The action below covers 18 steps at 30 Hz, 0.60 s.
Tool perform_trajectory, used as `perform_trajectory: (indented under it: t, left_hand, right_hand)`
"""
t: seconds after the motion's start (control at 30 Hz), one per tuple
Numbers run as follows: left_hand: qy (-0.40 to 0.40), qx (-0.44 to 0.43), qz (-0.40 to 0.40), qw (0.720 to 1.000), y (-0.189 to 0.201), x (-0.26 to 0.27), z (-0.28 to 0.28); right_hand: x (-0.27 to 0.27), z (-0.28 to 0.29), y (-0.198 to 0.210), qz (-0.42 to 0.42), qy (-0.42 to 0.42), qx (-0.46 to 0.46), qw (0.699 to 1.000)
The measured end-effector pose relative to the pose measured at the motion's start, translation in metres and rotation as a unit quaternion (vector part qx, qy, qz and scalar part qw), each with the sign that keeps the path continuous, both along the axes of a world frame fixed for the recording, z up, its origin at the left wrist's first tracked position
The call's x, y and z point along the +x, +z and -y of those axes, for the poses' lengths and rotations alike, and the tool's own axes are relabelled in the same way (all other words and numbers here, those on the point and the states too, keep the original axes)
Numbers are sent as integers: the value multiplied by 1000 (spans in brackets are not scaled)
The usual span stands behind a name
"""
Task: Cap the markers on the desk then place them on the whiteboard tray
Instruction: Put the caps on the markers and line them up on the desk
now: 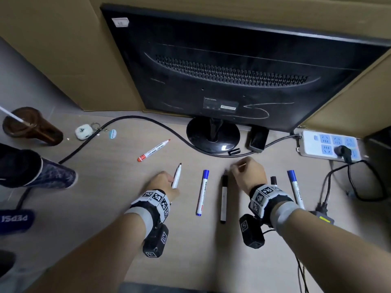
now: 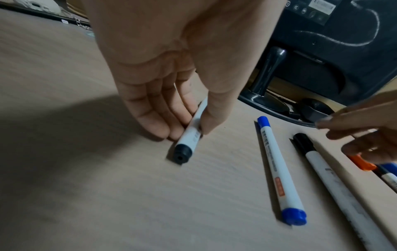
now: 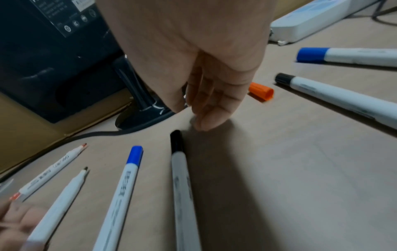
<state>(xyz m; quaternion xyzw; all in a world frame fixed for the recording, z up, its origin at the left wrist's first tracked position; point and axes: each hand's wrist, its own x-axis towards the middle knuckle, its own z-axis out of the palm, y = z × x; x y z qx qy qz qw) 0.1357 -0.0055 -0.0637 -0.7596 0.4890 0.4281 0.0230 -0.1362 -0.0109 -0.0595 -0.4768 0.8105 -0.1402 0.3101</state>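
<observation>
The left hand point(image 2: 171, 71) pinches an uncapped black marker point(image 1: 176, 176) between thumb and fingers point(image 2: 159, 118), its bare tip pointing away toward the monitor point(image 1: 232, 66) and its black rear plug near the desk point(image 1: 105, 187). The right hand point(image 1: 248, 176) hovers with loosely bent fingers point(image 3: 210, 108) holding nothing, fingertips just above the desk beside the cap end of a capped black marker point(image 1: 223, 199). An orange cap point(image 3: 261, 91) lies just beyond those fingers. Between the hands lies a capped blue marker point(image 1: 202, 192), apart from both. Right of the right wrist lie another black marker point(image 3: 335, 96) and another blue marker point(image 1: 295, 189), both capped. An uncapped red marker point(image 1: 154, 150) lies farther out to the left, near a black cable point(image 1: 127, 121). Bare desk stretches toward the person; the monitor's stand point(image 1: 212, 134) and a power strip point(image 1: 330, 144) bound the far side.
</observation>
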Motion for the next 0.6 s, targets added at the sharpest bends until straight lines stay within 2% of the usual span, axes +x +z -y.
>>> perform_trajectory:
  t: [0.1, 0.23, 0.6]
  left_hand:
    - [-16, 3, -49, 999, 5, 0, 9]
    - [-12, -14, -115, 993, 6, -3, 22]
    - [7, -37, -162, 986, -14, -5, 29]
  right_hand:
    - [1, 23, -4, -8, 2, -44, 999]
    - [5, 44, -4, -33, -1, -40, 999]
    - [1, 59, -23, -55, 12, -3, 998]
